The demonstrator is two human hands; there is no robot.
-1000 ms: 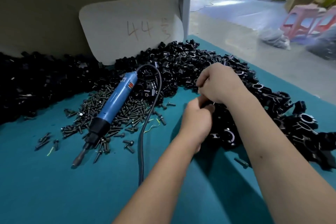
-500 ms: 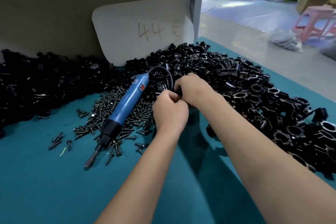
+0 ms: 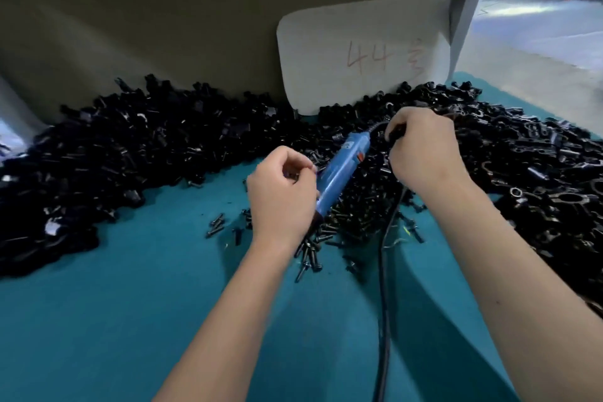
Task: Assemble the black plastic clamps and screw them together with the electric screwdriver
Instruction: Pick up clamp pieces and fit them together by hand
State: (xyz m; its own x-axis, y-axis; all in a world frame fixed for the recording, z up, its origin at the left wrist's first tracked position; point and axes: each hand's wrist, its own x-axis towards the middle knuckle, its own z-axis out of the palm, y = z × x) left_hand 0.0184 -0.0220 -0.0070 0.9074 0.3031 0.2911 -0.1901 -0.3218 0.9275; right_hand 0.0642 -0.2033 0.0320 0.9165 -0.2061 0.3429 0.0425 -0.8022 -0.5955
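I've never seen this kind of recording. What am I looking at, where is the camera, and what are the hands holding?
There is no machine: a person works bare-handed, filmed by a camera worn on the head that looks down at a teal table mat. On it lie heaps of black plastic clamp parts, a scatter of small dark screws and a blue electric screwdriver with a black cord. The right hand grips a small black piece at the heap. The left hand is curled, fingertips pinched; what it pinches, if anything, is too small to tell. The screwdriver lies unheld.
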